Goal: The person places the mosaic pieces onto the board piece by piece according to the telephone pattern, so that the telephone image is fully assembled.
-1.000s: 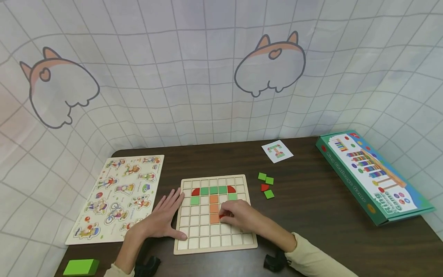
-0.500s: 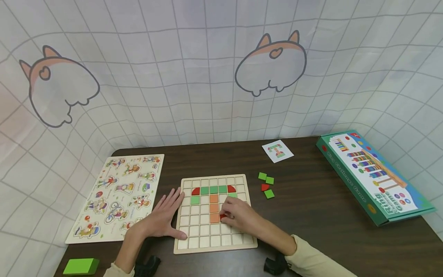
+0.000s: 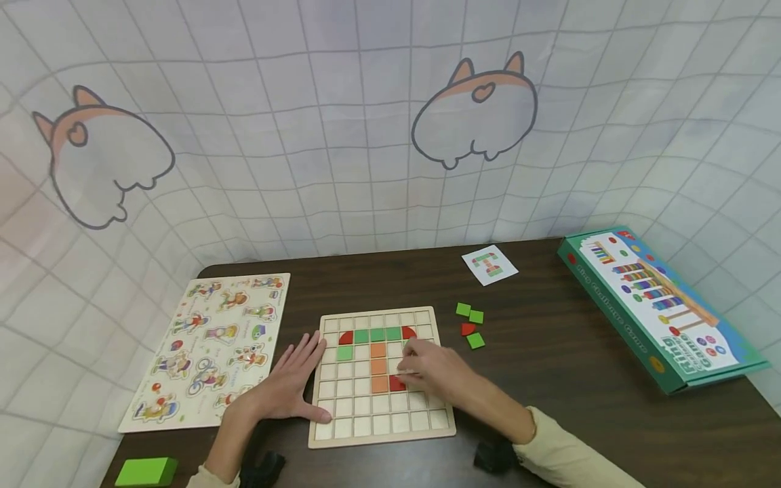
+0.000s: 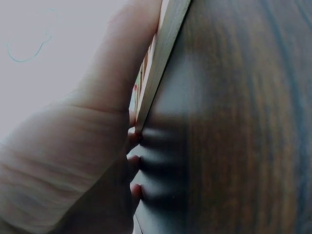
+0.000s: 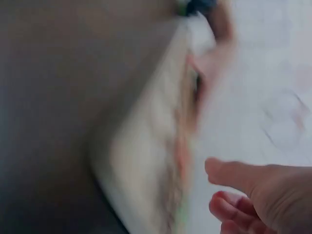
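A wooden grid board (image 3: 381,437) lies on the dark table, with red, green and orange pieces set in some of its cells. My left hand (image 3: 283,390) rests at the board's left side, fingers spread and thumb on its lower left corner. In the left wrist view, fingertips (image 4: 135,165) show beside the board's edge. Over the right half of the board, my right hand (image 3: 436,369) is just above a red piece (image 3: 396,383), which sits right of the lowest orange piece (image 3: 379,384). Thumb and fingers stand apart with nothing between them in the blurred right wrist view.
Several loose green pieces (image 3: 476,341) and a red piece (image 3: 468,329) lie right of the board. Behind them is a pattern card (image 3: 490,265). A game box (image 3: 659,312) stands at right, a picture puzzle board (image 3: 210,346) at left, and a green block (image 3: 146,472) at front left.
My right hand has let go of the red piece and shifted slightly right, and the piece now shows in its cell. The left hand stays in place.
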The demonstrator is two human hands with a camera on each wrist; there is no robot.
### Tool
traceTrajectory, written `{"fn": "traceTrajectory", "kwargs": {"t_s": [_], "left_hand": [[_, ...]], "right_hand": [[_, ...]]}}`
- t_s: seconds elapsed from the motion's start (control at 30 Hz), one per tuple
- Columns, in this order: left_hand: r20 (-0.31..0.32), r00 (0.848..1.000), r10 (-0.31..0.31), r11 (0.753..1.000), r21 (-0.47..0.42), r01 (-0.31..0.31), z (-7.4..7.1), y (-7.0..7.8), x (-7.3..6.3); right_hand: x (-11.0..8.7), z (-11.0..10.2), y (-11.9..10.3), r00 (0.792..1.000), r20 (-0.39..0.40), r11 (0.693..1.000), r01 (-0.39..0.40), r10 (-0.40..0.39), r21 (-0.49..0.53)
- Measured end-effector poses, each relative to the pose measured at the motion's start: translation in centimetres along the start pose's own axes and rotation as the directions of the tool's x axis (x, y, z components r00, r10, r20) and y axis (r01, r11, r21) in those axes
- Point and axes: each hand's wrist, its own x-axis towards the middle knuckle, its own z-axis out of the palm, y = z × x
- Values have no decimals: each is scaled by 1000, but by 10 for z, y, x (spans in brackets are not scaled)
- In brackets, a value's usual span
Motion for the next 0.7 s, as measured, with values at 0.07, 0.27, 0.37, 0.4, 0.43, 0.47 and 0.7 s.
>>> {"fn": "traceTrajectory", "kwargs": {"t_s": [0.07, 0.27, 0.37, 0.4, 0.43, 0.47, 0.7], "left_hand": [[-8, 1000, 7, 1000, -2, -7, 0, 1, 0], [-13, 1000, 5, 1000, -8, -5, 2, 1, 1], [-4, 1000, -3, 1000, -6, 3, 4, 0, 1], [-1, 1000, -5, 1000, -5, 5, 4, 0, 1], [0, 1000, -5, 1000, -4, 5, 4, 0, 1], [3, 1000, -7, 1000, -9, 8, 4, 0, 1], [7, 1000, -18, 1000, -7, 18, 1, 2, 0]], "right_hand": [[-2, -19, 17, 998, -26, 999, -53, 53, 10], [-22, -55, 72, 981, -18, 981, -194, 193, -26], [-34, -60, 93, 976, -4, 975, -220, 220, -37], [-37, -60, 98, 975, -9, 974, -224, 224, -31], [-40, -61, 102, 974, -16, 973, -228, 228, -24], [-42, -61, 106, 974, -27, 974, -224, 224, -15], [-43, -53, 112, 989, -75, 992, -125, 127, 26]]}}
